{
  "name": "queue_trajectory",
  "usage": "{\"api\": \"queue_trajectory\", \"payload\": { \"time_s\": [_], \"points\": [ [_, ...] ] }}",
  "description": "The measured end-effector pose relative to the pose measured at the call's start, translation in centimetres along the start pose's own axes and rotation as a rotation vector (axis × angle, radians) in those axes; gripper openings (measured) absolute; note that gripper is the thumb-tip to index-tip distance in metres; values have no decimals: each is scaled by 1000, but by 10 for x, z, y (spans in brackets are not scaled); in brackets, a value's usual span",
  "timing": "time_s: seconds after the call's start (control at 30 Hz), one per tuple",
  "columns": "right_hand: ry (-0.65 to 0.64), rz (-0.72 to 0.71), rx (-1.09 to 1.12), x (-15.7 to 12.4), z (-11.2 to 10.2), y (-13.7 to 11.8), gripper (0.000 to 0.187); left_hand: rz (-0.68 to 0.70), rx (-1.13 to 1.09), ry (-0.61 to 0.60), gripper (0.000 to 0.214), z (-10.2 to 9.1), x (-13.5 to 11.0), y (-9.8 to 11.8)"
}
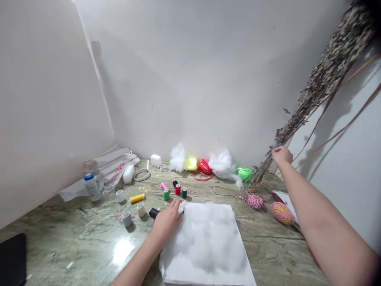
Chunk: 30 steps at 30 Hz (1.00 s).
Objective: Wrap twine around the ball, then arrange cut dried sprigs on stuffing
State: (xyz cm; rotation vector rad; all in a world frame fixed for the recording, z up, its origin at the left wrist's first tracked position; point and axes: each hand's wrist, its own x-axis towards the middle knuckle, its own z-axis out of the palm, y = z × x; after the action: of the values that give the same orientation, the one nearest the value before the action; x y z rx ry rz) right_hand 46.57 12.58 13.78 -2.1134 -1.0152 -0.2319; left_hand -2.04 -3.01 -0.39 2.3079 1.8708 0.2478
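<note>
My left hand (169, 217) rests on the upper left edge of a white sheet (242, 274), its fingers lying over the border. Fluffy white cotton (211, 234) is spread across most of that sheet. At the far right, my right arm reaches forward and my right hand (282, 155) is closed at the lower stems of a tall bundle of dried plants (300, 107), which leans in the corner. The fingers look pinched on a stem; their tips are partly hidden. Just left of my left hand lies a black thread spool (154, 213).
Several thread spools, including a green one (166, 194) and a yellow one (137, 198), stand or lie left of centre. Along the wall are cotton tufts (222, 163) and red raffia (204, 167). A blue-capped bottle (92, 186) stands left; wrapped ovals (282, 213) lie right.
</note>
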Motion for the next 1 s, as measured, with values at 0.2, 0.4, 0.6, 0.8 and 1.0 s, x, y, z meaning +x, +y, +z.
{"api": "queue_trajectory", "payload": {
  "time_s": [0.2,0.4,0.6,0.8,1.0],
  "points": [
    [11,103,-29,1,4,3,6,-8,12,-16,40,-1,-1,1],
    [36,98,-23,5,2,18,5,-5,17,-23,39,1,1,2],
    [120,78,-12,-4,3,22,19,-21,27,-51,39,0,1,3],
    [167,-19,-76,-18,3,10,19,-9,35,-47,39,1,1,2],
    [109,-9,-168,-18,3,0,32,-5,39,-57,39,0,0,4]
  ]
}}
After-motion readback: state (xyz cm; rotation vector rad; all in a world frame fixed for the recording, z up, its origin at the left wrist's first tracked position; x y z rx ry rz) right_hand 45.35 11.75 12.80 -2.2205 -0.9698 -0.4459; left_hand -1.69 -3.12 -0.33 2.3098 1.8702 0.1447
